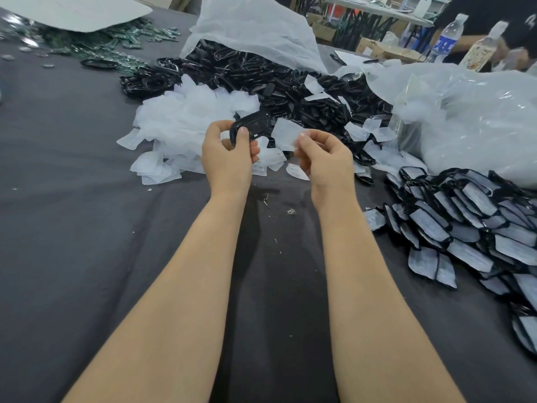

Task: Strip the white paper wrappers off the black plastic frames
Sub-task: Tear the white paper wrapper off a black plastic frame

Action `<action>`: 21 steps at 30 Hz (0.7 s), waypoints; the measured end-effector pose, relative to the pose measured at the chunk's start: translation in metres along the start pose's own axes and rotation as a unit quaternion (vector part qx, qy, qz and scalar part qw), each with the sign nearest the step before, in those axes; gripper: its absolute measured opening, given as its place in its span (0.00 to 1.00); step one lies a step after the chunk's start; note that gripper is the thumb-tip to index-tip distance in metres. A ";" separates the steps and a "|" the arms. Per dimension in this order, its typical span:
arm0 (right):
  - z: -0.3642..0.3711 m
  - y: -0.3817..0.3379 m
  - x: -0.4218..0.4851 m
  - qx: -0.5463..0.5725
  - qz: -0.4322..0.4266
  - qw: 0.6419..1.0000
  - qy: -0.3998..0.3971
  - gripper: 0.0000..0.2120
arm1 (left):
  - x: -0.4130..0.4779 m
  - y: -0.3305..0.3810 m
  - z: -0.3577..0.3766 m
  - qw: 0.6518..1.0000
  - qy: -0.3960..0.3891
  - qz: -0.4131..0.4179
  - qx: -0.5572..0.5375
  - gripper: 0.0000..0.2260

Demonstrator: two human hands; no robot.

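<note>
Gripping black frame (pixel 252 128) in left hand (pixel 228 154), pinching white wrapper (pixel 287 135) in right hand (pixel 322 159). Guessing plenty left tbh: shed wrappers (pixel 186 117) heaped beyond left hand, big wrapped pile (pixel 465 225) off right.

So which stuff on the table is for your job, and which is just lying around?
For the job: black frame in left hand, white wrapper in right hand, wrapped frames pile, bare frames pile, loose wrappers heap.
Just lying about: water bottle, green parts, white board.
</note>
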State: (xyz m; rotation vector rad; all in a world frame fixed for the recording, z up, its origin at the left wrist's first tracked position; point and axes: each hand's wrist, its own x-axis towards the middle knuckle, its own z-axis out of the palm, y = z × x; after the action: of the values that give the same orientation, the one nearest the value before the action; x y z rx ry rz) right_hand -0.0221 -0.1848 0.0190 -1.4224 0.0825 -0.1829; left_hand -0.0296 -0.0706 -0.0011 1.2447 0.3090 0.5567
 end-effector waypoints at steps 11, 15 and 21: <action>0.001 0.004 -0.001 -0.129 -0.125 0.983 -0.028 0.10 | -0.008 0.003 0.003 0.984 -0.162 0.028 0.073 0.06; 0.002 0.007 -0.002 -0.157 -0.145 0.977 -0.002 0.12 | -0.009 0.003 0.004 0.983 -0.172 0.024 0.065 0.05; 0.001 0.008 -0.001 -0.148 -0.132 0.980 0.014 0.10 | -0.009 0.001 0.006 0.981 -0.172 0.032 0.079 0.06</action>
State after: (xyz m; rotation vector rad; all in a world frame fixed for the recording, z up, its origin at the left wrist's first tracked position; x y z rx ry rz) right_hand -0.0221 -0.1821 0.0114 -1.7260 -0.0591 -0.4249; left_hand -0.0344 -0.0799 0.0012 1.4828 0.0231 0.3671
